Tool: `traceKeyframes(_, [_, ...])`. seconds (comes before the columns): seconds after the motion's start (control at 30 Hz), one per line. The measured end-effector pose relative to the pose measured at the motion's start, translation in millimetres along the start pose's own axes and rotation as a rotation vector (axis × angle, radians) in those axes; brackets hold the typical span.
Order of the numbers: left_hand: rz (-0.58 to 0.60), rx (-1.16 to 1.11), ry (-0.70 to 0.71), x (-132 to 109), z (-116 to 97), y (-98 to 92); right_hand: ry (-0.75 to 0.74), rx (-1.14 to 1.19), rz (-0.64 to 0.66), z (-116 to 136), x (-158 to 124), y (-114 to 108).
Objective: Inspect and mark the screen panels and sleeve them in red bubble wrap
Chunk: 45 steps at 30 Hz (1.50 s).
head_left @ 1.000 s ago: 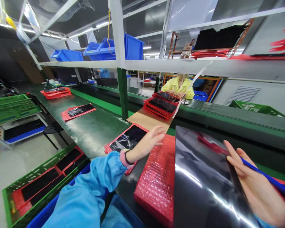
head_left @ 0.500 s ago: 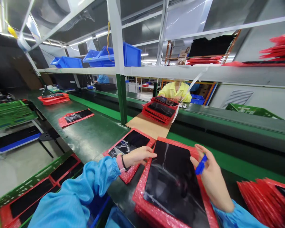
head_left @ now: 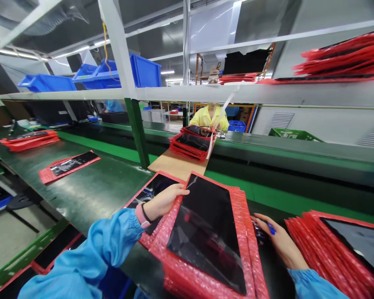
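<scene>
A black glass screen panel [head_left: 205,232] lies on a red bubble-wrap bag, on top of a stack of red bubble-wrap bags [head_left: 247,232] in front of me. My left hand [head_left: 166,199] is closed on the panel's upper left edge, thumb on top and fingers underneath. A pink band is on that wrist. My right hand [head_left: 276,236] is low beside the stack's right side, its fingers curled around a dark shiny thing [head_left: 259,233] that I cannot make out. Something blue [head_left: 271,228] is on one finger. Another screen panel [head_left: 152,189] in red wrap lies left of the stack.
More red-wrapped panels [head_left: 336,249] stand at the right. A wrapped stack [head_left: 190,145] sits on a cardboard sheet [head_left: 162,164] ahead, near a co-worker in yellow [head_left: 210,116]. A green post [head_left: 137,133] rises from the bench; blue bins [head_left: 146,70] stand on the shelf.
My left hand has closed on the screen panel's edge, and the top panel now sits askew over the bags below. My right hand has dropped beside the stack. The view has turned right.
</scene>
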<state>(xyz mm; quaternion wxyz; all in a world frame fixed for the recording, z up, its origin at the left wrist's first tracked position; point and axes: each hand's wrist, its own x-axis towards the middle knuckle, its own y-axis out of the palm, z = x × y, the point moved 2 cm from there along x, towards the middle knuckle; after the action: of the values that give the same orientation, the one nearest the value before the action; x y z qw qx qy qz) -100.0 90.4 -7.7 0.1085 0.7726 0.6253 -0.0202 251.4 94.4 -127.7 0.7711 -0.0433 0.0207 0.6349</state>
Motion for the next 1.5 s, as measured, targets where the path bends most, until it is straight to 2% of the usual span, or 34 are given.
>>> traceKeyframes(0.13, [0.063,-0.083,-0.032,4,0,-1.3,0.006,0.022,0.005,-5,-4,0])
traceKeyframes(0.23, [0.089,-0.129,-0.019,5,-1,-15.4,0.005,0.054,0.006,-11,-5,0])
traceKeyframes(0.33, [0.087,-0.198,0.013,9,-1,-46.6,-0.016,0.091,-0.009,-14,-7,0])
traceKeyframes(0.43, [0.038,-0.226,0.051,20,4,-91.7,-0.065,0.106,-0.078,-12,-10,-1])
traceKeyframes(0.53, [-0.025,-0.212,0.062,29,17,-137.7,-0.135,0.122,-0.171,-4,-14,-4])
traceKeyframes(0.63, [-0.078,-0.167,0.055,33,35,-171.1,-0.180,0.156,-0.226,11,-22,-3])
traceKeyframes(0.77, [-0.135,-0.053,-0.013,36,55,-190.5,-0.201,0.195,-0.192,41,-45,9])
traceKeyframes(0.9, [-0.246,0.117,-0.058,44,58,-195.4,-0.175,0.255,-0.058,64,-73,25])
traceKeyframes(0.97, [-0.324,0.209,-0.030,47,50,-192.6,-0.152,0.247,0.057,68,-84,34])
traceKeyframes(1.03, [-0.378,0.282,0.037,47,38,-181.6,-0.154,0.231,0.202,70,-94,44])
traceKeyframes(1.13, [-0.368,0.336,0.155,39,20,-145.1,-0.192,0.129,0.312,76,-106,59])
traceKeyframes(1.2, [-0.296,0.347,0.191,29,12,-110.1,-0.228,-0.047,0.268,82,-112,67])
traceKeyframes(1.33, [-0.035,0.308,0.142,6,5,-40.3,-0.339,-0.382,0.148,89,-117,79])
traceKeyframes(1.4, [0.060,0.280,0.099,-2,4,-17.6,-0.376,-0.460,0.136,86,-116,83])
traceKeyframes(1.5, [0.138,0.242,0.026,-7,5,-2.2,-0.394,-0.516,0.127,80,-113,87])
